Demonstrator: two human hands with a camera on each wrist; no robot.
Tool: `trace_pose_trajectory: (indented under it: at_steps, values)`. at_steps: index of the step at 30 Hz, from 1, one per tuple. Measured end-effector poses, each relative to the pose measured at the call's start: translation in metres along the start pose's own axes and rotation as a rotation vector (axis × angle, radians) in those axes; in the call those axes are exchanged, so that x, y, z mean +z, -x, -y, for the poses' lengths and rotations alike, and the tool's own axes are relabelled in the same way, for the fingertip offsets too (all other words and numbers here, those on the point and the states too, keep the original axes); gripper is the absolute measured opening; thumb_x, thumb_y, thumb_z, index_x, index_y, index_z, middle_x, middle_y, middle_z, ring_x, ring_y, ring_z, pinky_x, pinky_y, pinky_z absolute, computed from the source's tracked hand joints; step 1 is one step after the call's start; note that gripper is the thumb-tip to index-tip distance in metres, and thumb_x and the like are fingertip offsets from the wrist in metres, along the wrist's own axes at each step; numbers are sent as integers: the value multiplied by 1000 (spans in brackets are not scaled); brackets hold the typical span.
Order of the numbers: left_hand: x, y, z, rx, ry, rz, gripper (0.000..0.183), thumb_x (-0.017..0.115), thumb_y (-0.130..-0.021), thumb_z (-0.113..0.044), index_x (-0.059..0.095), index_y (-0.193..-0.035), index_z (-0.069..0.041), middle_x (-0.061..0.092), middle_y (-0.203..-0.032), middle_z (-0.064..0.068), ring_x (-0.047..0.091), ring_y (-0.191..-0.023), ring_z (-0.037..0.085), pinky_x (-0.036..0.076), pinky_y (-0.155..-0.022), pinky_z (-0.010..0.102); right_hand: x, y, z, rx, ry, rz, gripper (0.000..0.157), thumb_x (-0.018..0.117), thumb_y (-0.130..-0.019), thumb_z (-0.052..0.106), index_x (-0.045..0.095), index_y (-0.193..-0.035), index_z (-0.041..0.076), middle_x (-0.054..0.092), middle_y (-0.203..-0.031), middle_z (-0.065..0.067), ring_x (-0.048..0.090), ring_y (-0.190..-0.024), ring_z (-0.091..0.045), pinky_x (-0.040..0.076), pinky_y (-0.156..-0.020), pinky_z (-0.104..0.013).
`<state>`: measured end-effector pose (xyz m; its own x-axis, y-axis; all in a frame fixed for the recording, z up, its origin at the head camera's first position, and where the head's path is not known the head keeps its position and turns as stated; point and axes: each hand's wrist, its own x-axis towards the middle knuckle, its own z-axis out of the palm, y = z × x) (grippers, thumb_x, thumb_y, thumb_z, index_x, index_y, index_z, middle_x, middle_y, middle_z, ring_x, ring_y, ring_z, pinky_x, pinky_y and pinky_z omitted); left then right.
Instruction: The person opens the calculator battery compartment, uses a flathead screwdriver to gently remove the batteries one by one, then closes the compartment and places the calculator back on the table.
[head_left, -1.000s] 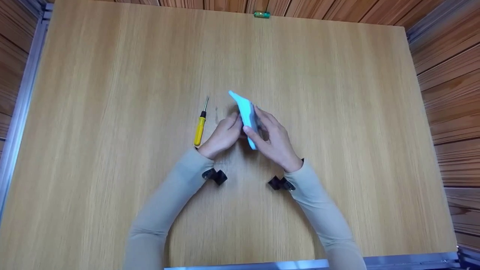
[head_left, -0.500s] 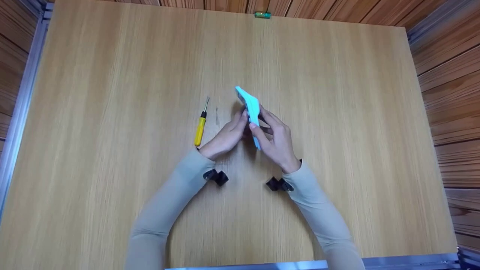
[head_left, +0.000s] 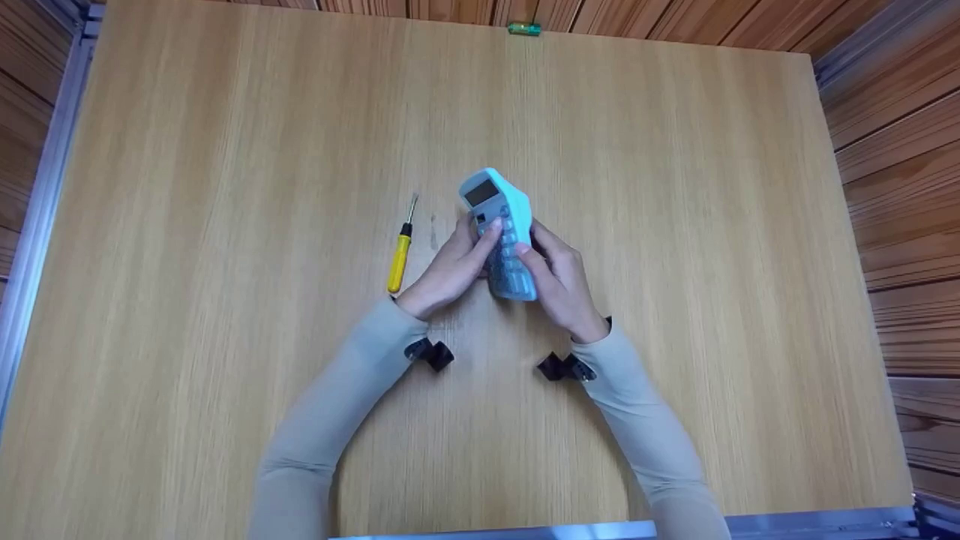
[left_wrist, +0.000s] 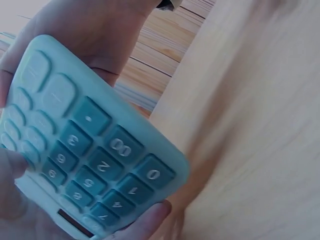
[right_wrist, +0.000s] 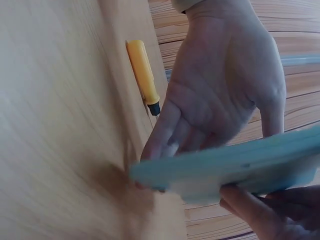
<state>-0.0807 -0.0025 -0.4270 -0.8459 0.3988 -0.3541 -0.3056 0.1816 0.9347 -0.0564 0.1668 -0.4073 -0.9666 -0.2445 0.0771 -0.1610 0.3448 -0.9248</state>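
A turquoise calculator [head_left: 510, 281] is held tilted above the table between both hands, its keys and dark display facing up and to the left. My left hand [head_left: 446, 270] grips its left side; the thumb lies over the keys and the other fingers go behind. On the opposite side my right hand [head_left: 562, 285] holds the edge, thumb at the front. In the left wrist view the numbered keys of the calculator [left_wrist: 102, 167] show plainly. The right wrist view has the calculator [right_wrist: 200, 175] nearly edge-on, with right-hand fingers [right_wrist: 245, 205] against its back.
Left of the hands, a yellow-handled screwdriver [head_left: 400, 262] lies on the wooden table [head_left: 225, 187]. A small green cylinder [head_left: 523, 29] sits at the table's far edge. Metal rails [head_left: 45, 202] and wood-plank surfaces surround the table.
The calculator has turned from edge-on to face up-left, so its keys and display now show in the head view. It has shifted slightly right, and the left thumb has come over the keys.
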Motion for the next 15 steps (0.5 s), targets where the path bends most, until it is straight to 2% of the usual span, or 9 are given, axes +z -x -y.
trace_pose_trajectory:
  at_steps: [3,8,12,15]
  values:
    - [-1,1,1,8,-8,-45,81,34,-98,-58,2,-154,-10,18,-159,12,23,-145,26,25,-116,45,-2,2,-1,20,-36,31,52,38,-99,29,40,-145,3,60,-130,-15,63,-110,-23,52,-92,-39]
    - [-4,2,3,7,-31,-97,85,43,-94,-60,7,-152,-8,31,-153,14,34,-140,23,32,-113,43,-4,4,-4,48,-92,57,56,35,-101,31,27,-151,8,54,-139,-12,61,-114,-22,51,-94,-40]
    - [-7,3,2,23,-61,-132,83,50,-92,-58,16,-148,-7,49,-133,13,49,-119,20,44,-102,37,-7,4,-4,57,-148,56,58,35,-101,30,18,-154,12,38,-152,-7,52,-127,-21,44,-103,-42]
    - [-9,4,2,30,-88,-168,80,53,-91,-57,20,-144,-7,53,-115,12,52,-101,21,47,-86,33,-9,5,-4,61,-183,67,59,35,-102,29,14,-155,13,28,-157,-5,43,-135,-21,39,-108,-42]
